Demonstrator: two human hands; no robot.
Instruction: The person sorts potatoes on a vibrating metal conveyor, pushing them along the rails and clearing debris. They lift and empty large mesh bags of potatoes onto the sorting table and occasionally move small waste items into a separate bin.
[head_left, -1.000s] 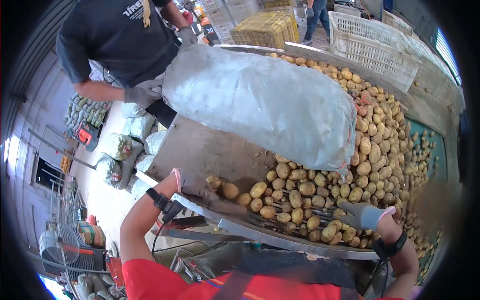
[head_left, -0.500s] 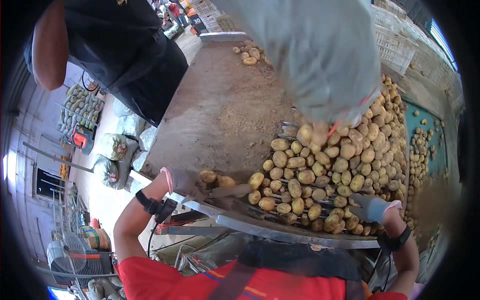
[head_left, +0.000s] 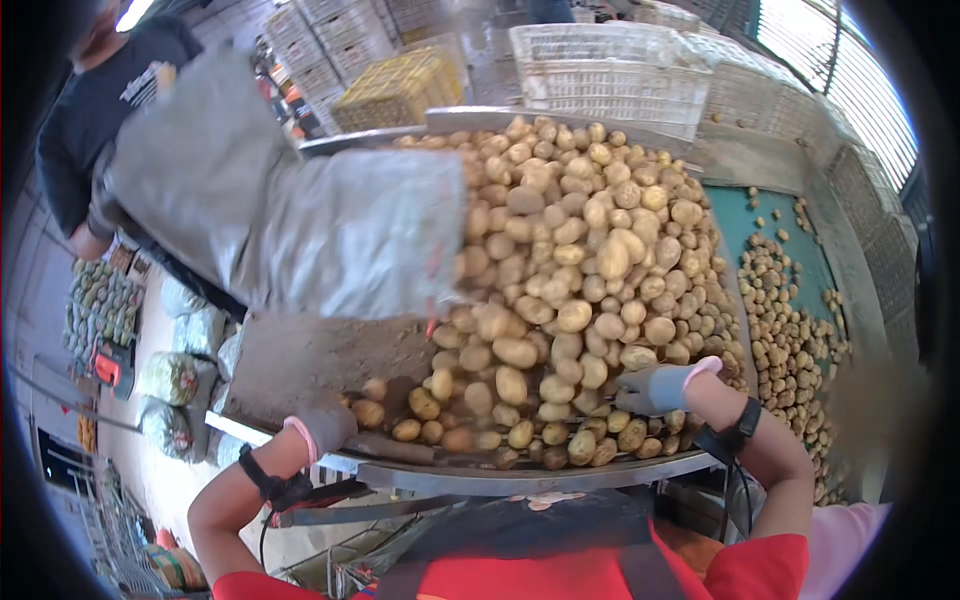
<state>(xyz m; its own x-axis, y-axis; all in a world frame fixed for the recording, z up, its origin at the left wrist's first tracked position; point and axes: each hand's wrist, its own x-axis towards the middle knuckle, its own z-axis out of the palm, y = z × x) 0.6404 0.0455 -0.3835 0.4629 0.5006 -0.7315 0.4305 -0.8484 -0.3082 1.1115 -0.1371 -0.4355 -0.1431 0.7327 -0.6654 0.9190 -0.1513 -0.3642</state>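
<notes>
Though beside the right grip [head_left: 652, 389], potatoes [head_left: 574, 317] mostly beyond.

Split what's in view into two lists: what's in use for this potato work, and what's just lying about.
In use:
loose potatoes
grey sack
table
gloved left hand
gloved right hand

Lying about, it seems:
yellow crate
white crate
stuffed bags
</notes>
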